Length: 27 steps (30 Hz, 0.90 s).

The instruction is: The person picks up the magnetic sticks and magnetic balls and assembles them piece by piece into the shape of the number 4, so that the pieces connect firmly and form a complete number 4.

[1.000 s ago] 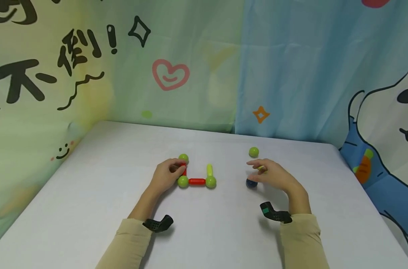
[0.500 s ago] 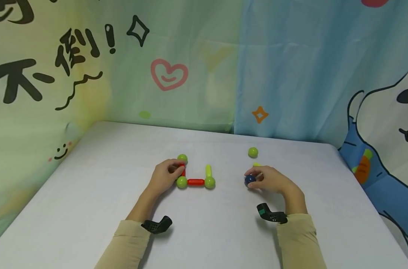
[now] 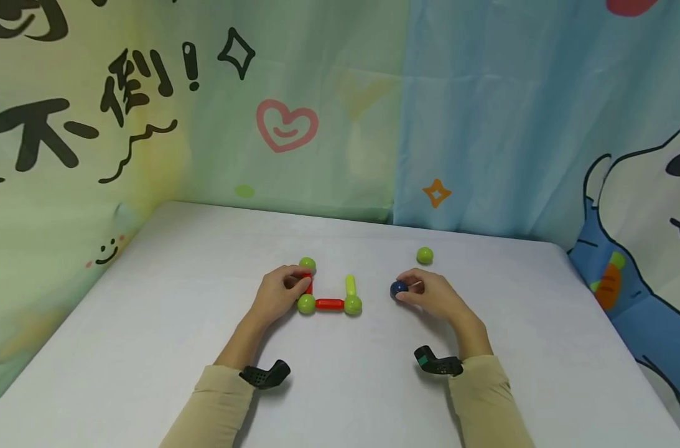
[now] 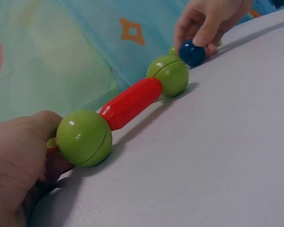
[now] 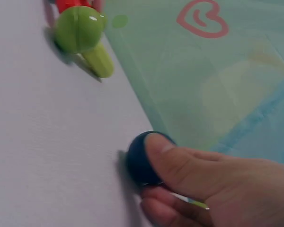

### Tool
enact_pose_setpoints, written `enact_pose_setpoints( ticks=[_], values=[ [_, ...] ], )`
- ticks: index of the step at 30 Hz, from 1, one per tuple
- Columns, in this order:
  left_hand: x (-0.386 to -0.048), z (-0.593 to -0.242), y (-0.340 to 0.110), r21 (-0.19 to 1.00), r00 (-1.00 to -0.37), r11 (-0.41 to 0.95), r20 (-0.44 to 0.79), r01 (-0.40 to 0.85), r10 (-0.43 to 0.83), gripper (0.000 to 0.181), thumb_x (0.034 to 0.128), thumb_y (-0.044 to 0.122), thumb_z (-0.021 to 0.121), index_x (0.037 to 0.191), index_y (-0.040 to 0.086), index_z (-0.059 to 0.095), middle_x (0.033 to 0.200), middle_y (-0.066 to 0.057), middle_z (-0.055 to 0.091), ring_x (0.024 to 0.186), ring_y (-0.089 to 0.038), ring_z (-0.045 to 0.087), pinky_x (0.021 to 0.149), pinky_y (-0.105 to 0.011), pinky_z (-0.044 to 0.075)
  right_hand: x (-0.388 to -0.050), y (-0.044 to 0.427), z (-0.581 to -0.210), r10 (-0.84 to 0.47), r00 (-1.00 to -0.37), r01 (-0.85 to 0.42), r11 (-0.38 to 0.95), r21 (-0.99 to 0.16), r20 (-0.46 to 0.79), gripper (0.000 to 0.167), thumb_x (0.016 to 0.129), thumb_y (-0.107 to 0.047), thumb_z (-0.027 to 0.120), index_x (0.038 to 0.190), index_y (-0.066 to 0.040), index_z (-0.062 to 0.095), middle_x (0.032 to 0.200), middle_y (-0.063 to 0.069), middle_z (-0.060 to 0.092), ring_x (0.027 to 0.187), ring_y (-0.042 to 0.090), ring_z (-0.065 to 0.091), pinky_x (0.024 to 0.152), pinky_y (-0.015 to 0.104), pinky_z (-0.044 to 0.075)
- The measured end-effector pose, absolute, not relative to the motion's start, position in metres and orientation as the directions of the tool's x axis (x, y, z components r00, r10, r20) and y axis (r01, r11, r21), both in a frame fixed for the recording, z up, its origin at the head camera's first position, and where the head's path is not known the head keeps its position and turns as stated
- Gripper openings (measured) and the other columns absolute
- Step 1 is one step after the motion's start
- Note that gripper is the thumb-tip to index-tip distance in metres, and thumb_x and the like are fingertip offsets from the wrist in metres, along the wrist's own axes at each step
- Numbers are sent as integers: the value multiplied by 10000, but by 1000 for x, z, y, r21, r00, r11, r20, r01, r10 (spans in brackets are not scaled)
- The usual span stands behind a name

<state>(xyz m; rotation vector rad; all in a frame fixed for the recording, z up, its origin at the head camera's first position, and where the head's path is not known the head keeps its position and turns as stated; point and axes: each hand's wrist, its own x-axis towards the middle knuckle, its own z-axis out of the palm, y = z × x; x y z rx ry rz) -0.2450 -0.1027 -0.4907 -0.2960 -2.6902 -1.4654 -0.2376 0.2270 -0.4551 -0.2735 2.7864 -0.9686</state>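
at the left, the person's left hand point(image 3: 275, 294) has its grip pinching a glossy red rod point(image 3: 308, 286) set between a far green ball point(image 3: 307, 264) and a near green ball point(image 3: 306, 303). from the near one, a second red rod point(image 3: 330, 304) runs rightward along the white worktop point(image 3: 340, 386) to a third green ball point(image 3: 353, 305), where a slim yellow-green rod point(image 3: 350, 284) points away from the person. well apart, the right hand point(image 3: 433, 300) has its grip pinching a glossy dark blue ball point(image 3: 398, 289); a yellow-green sliver point(image 5: 199, 204) beside it is too hidden to identify. a loose green ball point(image 3: 425, 256) lies beyond that hand.
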Motion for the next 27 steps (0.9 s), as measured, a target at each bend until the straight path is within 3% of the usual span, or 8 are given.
enact_pose_setpoints(
  ticks=[12, 27],
  values=[
    [-246, -491, -101, 824, -980, 531, 147, 196, 134, 242, 905, 232, 644, 1131, 156, 681, 1059, -25, 673, 872, -152, 608, 784, -298, 483, -250, 201, -482, -123, -992, -112, 674, -731, 38, 424, 890, -347, 657, 1274, -180, 591, 1200, 66, 634, 1010, 205, 603, 895, 392, 492],
    [-245, -491, -102, 826, -980, 526, 158, 200, 125, 228, 896, 223, 659, 1114, 166, 689, 1007, -9, 668, 814, -127, 583, 734, -271, 474, -274, 159, -493, -96, -992, -118, 539, -834, 79, 420, 902, -304, 645, 1307, -216, 579, 1313, 45, 590, 1180, 220, 580, 996, 366, 456]
  ],
)
